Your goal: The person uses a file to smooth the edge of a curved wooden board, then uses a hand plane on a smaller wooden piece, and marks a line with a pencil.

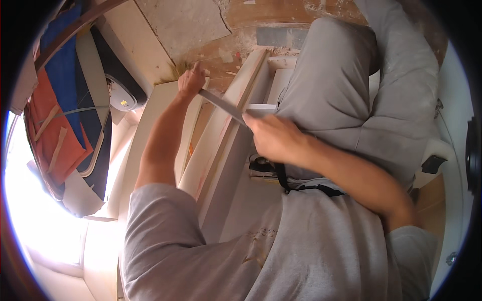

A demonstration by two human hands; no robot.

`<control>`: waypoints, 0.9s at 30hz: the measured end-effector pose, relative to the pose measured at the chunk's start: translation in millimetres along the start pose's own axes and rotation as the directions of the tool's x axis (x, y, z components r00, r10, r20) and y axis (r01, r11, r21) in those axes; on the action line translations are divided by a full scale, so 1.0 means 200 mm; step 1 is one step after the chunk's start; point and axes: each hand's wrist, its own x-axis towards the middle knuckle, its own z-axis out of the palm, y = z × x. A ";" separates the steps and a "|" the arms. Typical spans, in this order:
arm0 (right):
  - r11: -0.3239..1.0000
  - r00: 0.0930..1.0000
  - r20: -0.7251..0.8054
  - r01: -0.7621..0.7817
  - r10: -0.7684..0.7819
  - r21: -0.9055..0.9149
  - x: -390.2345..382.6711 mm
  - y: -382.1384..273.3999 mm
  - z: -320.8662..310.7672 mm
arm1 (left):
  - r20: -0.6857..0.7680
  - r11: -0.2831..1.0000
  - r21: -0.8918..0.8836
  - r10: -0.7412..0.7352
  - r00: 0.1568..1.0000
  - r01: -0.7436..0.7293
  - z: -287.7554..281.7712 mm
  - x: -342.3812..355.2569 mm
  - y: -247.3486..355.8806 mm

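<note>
A long, flat grey strip [221, 106] runs diagonally between my two hands, over a pale rail [214, 156] with pinkish marks along it. My left hand [191, 82] is closed on its far end, up and to the left. My right hand [272, 135] is closed on its near end, beside my bent knee. Below the strip, a white box-like structure [277, 79] with dividers lies partly hidden behind my leg.
Coloured panels [65, 155] in blue, orange and black lean at the left, beside a bright opening. A pale curved board [130, 175] runs along the rail. The dusty wooden floor [261, 15] has debris on it. A white wall [452, 210] curves at the right.
</note>
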 end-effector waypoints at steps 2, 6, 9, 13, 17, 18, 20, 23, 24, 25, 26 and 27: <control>1.000 0.998 -0.054 0.016 -0.017 -0.014 -0.32 -0.02 -0.05 | 0.009 0.995 -0.075 0.060 0.998 -0.059 -0.12 -0.13 0.27; 0.997 0.999 0.000 -0.037 0.037 -0.073 -0.89 -0.10 -0.27 | 0.165 0.976 -0.217 0.013 0.986 0.024 -0.54 -0.51 0.65; 0.991 0.994 0.066 -0.081 0.088 -0.103 -0.97 -0.16 -0.36 | 0.070 0.973 -0.211 0.109 0.992 -0.092 -0.58 -0.61 0.70; 0.997 0.998 -0.070 -0.011 0.006 -0.070 -0.73 -0.09 -0.19 | -0.017 0.969 -0.217 0.117 0.993 -0.118 -0.39 -0.41 0.52; 0.993 0.994 -0.109 0.014 -0.026 -0.113 -0.18 0.01 0.01 | -0.051 0.994 -0.080 0.073 0.996 -0.077 -0.08 0.00 0.21; 0.993 0.992 -0.115 0.031 -0.044 -0.110 -0.06 0.03 0.05 | -0.061 0.996 -0.060 0.066 0.996 -0.070 -0.04 0.06 0.13; 0.991 0.982 -0.175 0.053 -0.074 -0.122 0.08 0.08 0.09 | -0.068 0.996 -0.041 0.077 0.995 -0.080 0.01 0.11 0.08; 0.992 0.994 -0.103 0.011 -0.025 -0.128 -0.05 0.02 0.04 | -0.012 0.991 -0.046 0.124 0.992 -0.125 0.00 0.07 0.08; 0.994 0.992 -0.124 0.022 -0.036 -0.110 -0.20 0.02 0.01 | -0.005 0.988 -0.065 0.140 0.990 -0.140 -0.03 0.00 0.19; 0.996 0.989 -0.146 0.025 -0.038 -0.091 -0.39 0.02 -0.04 | 0.033 0.982 -0.106 0.163 0.986 -0.159 -0.13 -0.08 0.36; 0.995 0.988 -0.151 0.016 -0.031 -0.097 -0.56 -0.01 -0.10 | 0.071 0.977 -0.137 0.173 0.982 -0.163 -0.26 -0.19 0.49; 0.994 0.989 -0.136 0.043 -0.057 -0.100 -0.68 -0.06 -0.14 | 0.091 0.975 -0.178 0.154 0.984 -0.136 -0.40 -0.35 0.50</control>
